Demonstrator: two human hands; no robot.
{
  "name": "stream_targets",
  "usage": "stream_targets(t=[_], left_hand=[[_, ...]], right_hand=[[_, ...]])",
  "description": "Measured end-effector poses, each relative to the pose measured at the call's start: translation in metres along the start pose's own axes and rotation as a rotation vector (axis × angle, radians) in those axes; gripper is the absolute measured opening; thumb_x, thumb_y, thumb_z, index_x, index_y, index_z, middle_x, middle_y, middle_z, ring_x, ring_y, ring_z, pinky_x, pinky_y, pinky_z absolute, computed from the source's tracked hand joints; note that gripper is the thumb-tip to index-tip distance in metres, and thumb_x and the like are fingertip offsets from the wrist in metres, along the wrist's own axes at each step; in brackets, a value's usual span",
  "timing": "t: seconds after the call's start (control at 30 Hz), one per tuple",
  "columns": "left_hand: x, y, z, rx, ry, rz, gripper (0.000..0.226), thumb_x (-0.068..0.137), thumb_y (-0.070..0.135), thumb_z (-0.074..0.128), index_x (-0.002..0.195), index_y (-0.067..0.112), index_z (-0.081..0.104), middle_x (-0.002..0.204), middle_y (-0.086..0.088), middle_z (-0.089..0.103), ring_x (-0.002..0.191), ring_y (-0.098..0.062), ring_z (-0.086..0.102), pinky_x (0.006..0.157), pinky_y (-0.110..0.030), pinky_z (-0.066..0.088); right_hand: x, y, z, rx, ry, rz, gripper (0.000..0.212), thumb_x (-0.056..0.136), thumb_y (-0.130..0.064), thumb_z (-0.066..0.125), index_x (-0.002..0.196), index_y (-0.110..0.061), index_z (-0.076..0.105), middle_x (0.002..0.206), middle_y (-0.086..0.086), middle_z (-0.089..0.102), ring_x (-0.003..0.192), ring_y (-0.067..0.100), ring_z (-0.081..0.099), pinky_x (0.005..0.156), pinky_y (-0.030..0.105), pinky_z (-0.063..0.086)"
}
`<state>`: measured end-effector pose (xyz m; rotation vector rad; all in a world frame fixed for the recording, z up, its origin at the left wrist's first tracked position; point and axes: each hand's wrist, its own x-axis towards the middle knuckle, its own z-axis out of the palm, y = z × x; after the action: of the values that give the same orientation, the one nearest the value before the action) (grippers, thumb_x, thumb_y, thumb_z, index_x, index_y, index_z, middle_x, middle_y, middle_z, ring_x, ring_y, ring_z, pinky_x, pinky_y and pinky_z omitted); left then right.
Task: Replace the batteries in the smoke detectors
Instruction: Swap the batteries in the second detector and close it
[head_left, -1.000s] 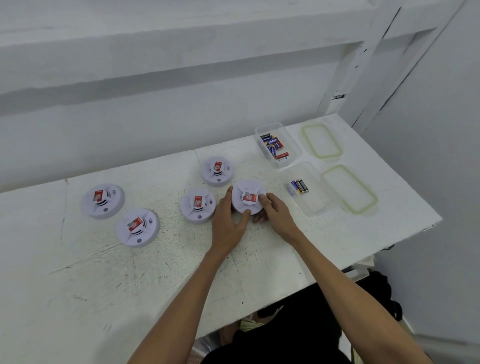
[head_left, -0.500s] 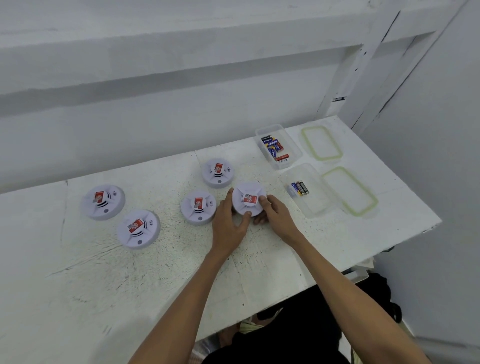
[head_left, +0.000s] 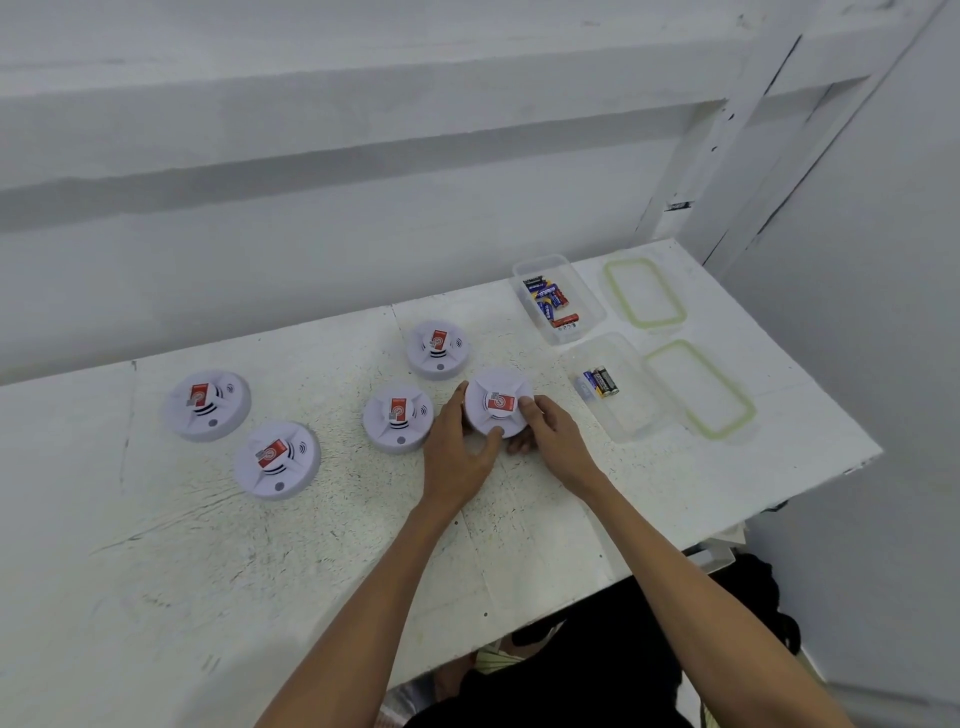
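- On table (head_left: 311, 545), right of centre: held detector (head_left: 498, 402), face up, red label on top, clamped between both hands. Resting on surface or just lifted: cannot tell.
- Left hand (head_left: 457, 447): fingers curled round left rim, thumb along near edge.
- Right hand (head_left: 550, 431): wrapped on right rim, one fingertip up beside label.
- Probably start of a twist-off or flip to reach battery bay. A judgement only, bay not visible.
- Neighbour detector (head_left: 397, 418) just beside left knuckles, back detector (head_left: 439, 348) near. Risk: knocking either while turning held unit.
- Smooth round shell, opposing torque from two hands. Risk: slip, unit skating into near tub (head_left: 631, 415) or off front edge.
- Near tub with few batteries (head_left: 600, 383), far tub (head_left: 582, 296) with many, both open. Spent or fresh: cannot tell. Risk: dropping cells in wrong tub, refitting dead ones.
- Far-left detector (head_left: 208, 405) and front-left detector (head_left: 276, 460) identical from above. Risk: losing track of serviced units, so park finished ones apart.
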<state>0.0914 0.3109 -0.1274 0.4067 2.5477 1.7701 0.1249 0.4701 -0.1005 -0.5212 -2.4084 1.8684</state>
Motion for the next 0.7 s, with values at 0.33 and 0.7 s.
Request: stream_targets(t=[0.33, 0.7], left_hand=[[0.0008, -0.0037, 0.0044, 0.038, -0.011, -0.027, 0.075, 0.089, 0.033, 0.072, 0.154, 0.015, 0.037, 0.147, 0.001, 0.053, 0.133, -0.013, 0.051, 0.108, -0.04, 0.049], [0.0014, -0.0028, 0.0039, 0.043, -0.012, -0.034, 0.078, 0.088, 0.04, 0.067, 0.155, 0.016, 0.036, 0.149, 0.002, 0.052, 0.135, -0.012, 0.05, 0.108, -0.042, 0.048]], right_hand=[[0.0009, 0.0013, 0.0004, -0.012, -0.001, -0.005, 0.036, 0.104, -0.044, 0.045, 0.095, -0.012, 0.061, 0.072, 0.011, 0.073, 0.065, 0.025, 0.071, 0.067, 0.034, 0.056], [0.0007, 0.0002, 0.0001, -0.014, 0.0, -0.006, 0.037, 0.103, -0.044, 0.045, 0.094, -0.012, 0.061, 0.071, 0.01, 0.073, 0.065, 0.025, 0.071, 0.067, 0.032, 0.056]])
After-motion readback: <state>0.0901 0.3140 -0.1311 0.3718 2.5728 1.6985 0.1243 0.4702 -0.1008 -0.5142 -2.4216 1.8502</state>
